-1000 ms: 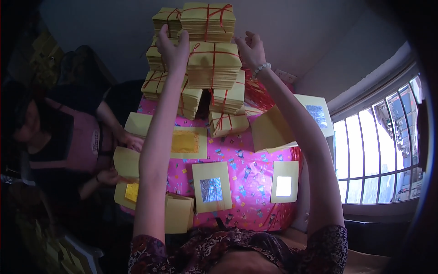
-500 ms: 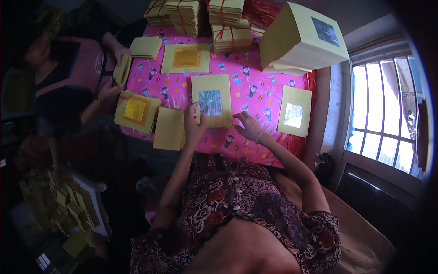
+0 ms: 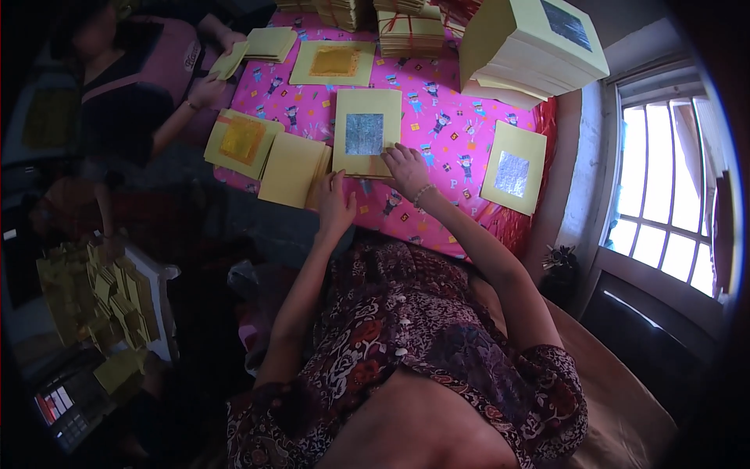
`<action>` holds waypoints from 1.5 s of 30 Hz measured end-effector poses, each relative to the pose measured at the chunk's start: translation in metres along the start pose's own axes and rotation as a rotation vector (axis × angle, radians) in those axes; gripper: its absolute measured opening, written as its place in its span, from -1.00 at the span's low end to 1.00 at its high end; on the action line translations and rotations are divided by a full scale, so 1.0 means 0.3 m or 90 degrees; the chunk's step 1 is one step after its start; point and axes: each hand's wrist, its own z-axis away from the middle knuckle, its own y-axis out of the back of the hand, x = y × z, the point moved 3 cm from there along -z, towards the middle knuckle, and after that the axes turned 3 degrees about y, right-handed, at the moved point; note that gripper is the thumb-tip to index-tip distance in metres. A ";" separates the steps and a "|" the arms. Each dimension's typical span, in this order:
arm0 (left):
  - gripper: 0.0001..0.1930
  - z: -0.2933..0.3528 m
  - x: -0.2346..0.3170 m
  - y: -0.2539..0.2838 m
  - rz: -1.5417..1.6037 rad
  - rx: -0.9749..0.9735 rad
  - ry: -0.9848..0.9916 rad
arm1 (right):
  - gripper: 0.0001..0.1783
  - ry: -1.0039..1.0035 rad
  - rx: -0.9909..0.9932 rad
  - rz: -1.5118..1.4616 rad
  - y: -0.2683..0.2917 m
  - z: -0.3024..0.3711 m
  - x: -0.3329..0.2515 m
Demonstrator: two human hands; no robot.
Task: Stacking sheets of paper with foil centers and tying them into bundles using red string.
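A stack of yellow joss paper (image 3: 369,100) with a silver foil square lies on the pink table in front of me. My right hand (image 3: 406,168) rests on its lower right edge, fingers stretched out and touching the paper beside the foil. At the lower left corner is my left hand (image 3: 337,207), fingers extended upward against the near edge. Neither hand grips anything. Just left of it sits a plain yellow stack (image 3: 289,172), partly fanned at its right side. Beyond that lies a stack with a gold foil square (image 3: 241,141).
Another gold-foil sheet (image 3: 332,62) lies at the back, near tied bundles (image 3: 410,35). A tall block of paper (image 3: 531,59) stands back right; a silver-foil stack (image 3: 513,168) lies at right. A co-worker's hand (image 3: 205,90) holds folded yellow paper at left.
My right hand has come from beside the silver-foil stack onto its right edge. My left hand has slid from its left side down to the near corner. The view has shifted.
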 end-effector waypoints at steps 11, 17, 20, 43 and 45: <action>-0.69 -0.109 -0.170 0.148 0.009 0.216 0.102 | -0.32 -0.023 -0.066 -0.005 -0.078 -0.129 0.051; -0.72 -0.381 -0.218 -0.026 0.078 0.061 0.038 | -0.43 0.002 -0.140 -0.026 -0.210 -0.286 0.220; -0.68 -0.517 -0.238 -0.167 0.079 -0.089 -0.054 | -0.52 0.021 -0.162 -0.062 -0.268 -0.332 0.297; -0.71 -0.613 -0.375 -0.369 0.069 -0.319 -0.151 | -0.77 -0.019 -0.268 -0.157 -0.365 -0.383 0.344; -0.72 -0.614 -0.376 -0.374 0.070 -0.317 -0.144 | -0.77 -0.018 -0.259 -0.167 -0.365 -0.381 0.348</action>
